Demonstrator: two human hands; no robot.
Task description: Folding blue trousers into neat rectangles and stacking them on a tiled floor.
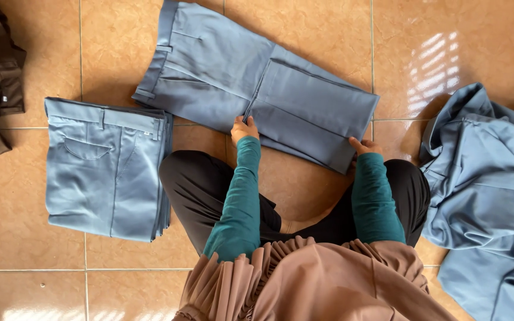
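Under the fingers [242, 126], the blue-grey trousers [257, 89] are smooth cloth with a slight sheen; the floor [31, 208] tiles look glossy.
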